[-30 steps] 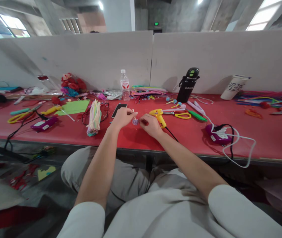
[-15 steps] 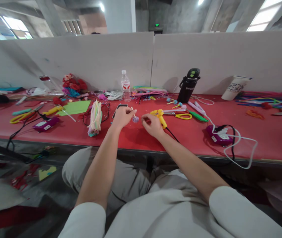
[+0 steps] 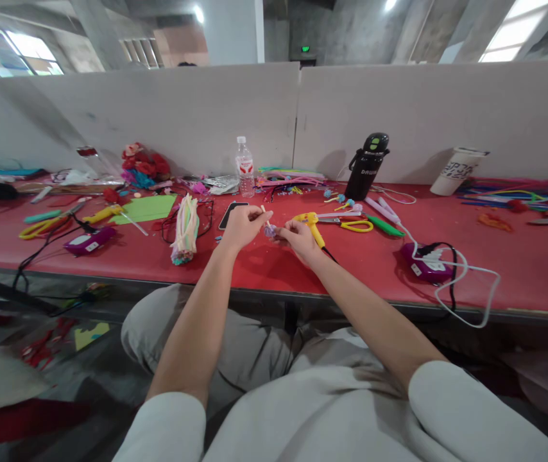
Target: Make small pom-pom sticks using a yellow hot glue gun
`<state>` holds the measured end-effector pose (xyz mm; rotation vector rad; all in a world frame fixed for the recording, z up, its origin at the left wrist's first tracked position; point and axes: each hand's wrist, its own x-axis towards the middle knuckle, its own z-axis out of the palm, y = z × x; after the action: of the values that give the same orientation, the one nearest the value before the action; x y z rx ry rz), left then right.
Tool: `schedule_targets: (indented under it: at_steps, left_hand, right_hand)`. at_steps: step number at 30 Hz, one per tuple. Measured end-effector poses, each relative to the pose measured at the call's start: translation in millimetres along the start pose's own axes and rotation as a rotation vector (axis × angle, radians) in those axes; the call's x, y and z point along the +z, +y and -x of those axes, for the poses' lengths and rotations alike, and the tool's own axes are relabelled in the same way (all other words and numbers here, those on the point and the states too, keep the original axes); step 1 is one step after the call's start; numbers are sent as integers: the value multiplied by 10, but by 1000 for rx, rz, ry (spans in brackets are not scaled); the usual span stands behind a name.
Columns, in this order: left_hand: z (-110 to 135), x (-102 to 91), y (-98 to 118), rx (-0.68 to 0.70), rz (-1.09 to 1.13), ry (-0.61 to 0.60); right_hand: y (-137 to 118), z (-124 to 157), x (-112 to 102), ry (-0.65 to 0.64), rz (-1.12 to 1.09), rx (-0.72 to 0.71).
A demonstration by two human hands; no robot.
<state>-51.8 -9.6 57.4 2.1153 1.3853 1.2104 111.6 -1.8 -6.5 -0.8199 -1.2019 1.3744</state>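
Between my hands is a small purple fuzzy ball on a pale stem (image 3: pixel 269 230), held just above the red table (image 3: pixel 264 273). My left hand (image 3: pixel 244 228) pinches the stem from the left. The fingertips of my right hand (image 3: pixel 301 240) are closed on the right side of the ball. Right beside that hand lies a yellow glue gun (image 3: pixel 314 226), partly hidden by it. A dark phone (image 3: pixel 226 217) lies behind my left wrist. Left of it stands a bundle of pale fuzzy stems (image 3: pixel 186 228).
Yellow-handled scissors (image 3: pixel 357 225) and a green pen-like tool (image 3: pixel 385 226) lie to the right. A water bottle (image 3: pixel 244 168) and a black flask (image 3: pixel 366 168) stand at the back. Purple power blocks (image 3: pixel 427 263) with cables sit near the front edge on both sides.
My right hand has moved left and its fingers have closed on the purple ball. My left hand has shifted slightly right, and the ball has tilted up toward the right hand.
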Motion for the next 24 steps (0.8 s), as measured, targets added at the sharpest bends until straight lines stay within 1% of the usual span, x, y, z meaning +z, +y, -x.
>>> schedule_targets:
  at_steps: [10, 16, 21, 24]
  left_hand:
    - [7, -13, 17, 32, 42, -35]
    - [8, -37, 42, 28, 49, -46]
    - [7, -39, 37, 42, 62, -46]
    - [8, -26, 21, 54, 67, -38]
  right_hand:
    - [-17, 17, -6, -5, -27, -1]
    - [-33, -2, -33, -35, -44, 68]
    - [-31, 11, -31, -35, 4, 5]
    - [-36, 28, -11, -25, -12, -11]
